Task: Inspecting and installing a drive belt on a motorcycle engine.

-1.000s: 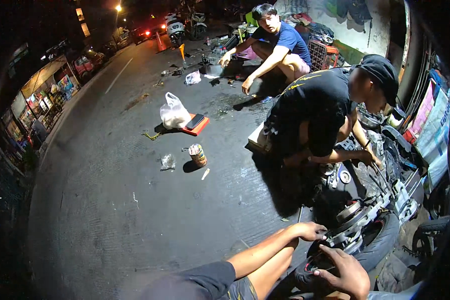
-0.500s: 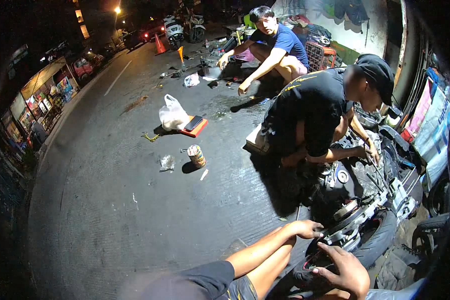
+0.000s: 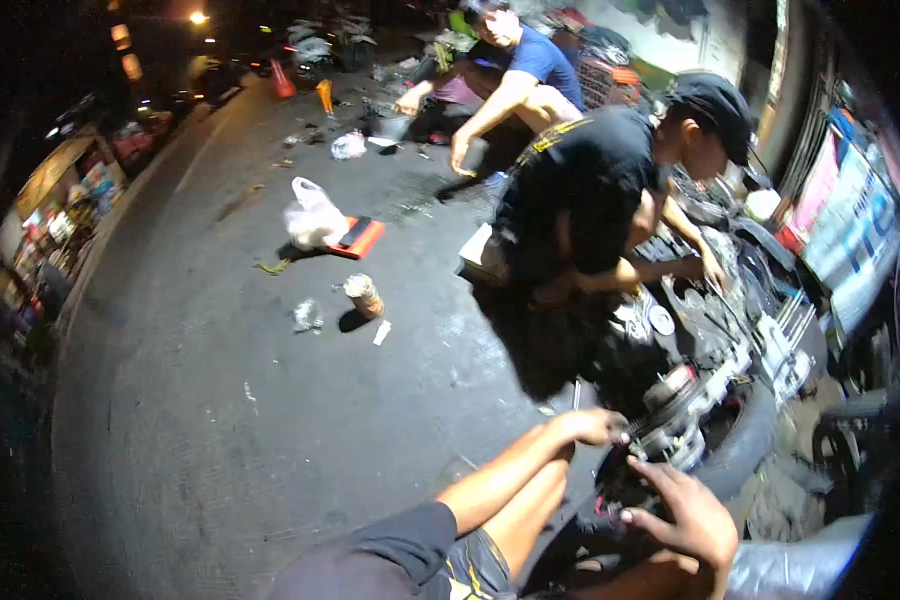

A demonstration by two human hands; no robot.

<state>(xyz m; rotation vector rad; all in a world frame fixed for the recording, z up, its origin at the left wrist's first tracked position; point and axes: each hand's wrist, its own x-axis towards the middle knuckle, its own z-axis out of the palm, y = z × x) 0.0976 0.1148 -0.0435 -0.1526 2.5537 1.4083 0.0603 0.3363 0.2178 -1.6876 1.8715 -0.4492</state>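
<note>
Right hand (image 3: 686, 515) wide-fingered beside the dark tyre (image 3: 753, 442), left hand (image 3: 598, 427) by blurred metal parts (image 3: 672, 438), its grip unclear.

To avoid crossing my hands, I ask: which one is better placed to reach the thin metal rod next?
Probably the left hand: it is close beside the thin metal rod, whereas the right hand is farther away, near the motorcycle tire.

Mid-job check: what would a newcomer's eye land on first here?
Probably the crouching person in a black cap, right of centre, bent over strewn motorcycle parts. Next, the bright white plastic bag beside a red-orange flat object, upper left of centre on the dark pavement. At lower right, the wearer's left hand and right hand are near a dark tyre.
</note>
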